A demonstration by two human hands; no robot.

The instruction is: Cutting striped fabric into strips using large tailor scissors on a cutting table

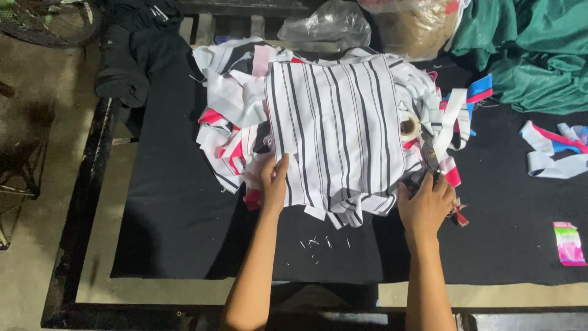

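- The left hand (273,184) lies flat, fingers together, on the near-left edge of the striped white fabric piece (337,132).
- That piece tops a scrap pile (229,132) on the black worktop (177,214).
- The right hand (425,205) has its fingers closed around scissors (430,156) at the piece's right corner.

Scissors (432,160): handles hidden under right hand (425,205). Striped fabric piece (337,132): covers the scrap pile (229,122) beneath. Green cloth (533,55), 2 o'clock: cut by top and right edges. Wheel (49,21), 10 o'clock: cropped, blurred.
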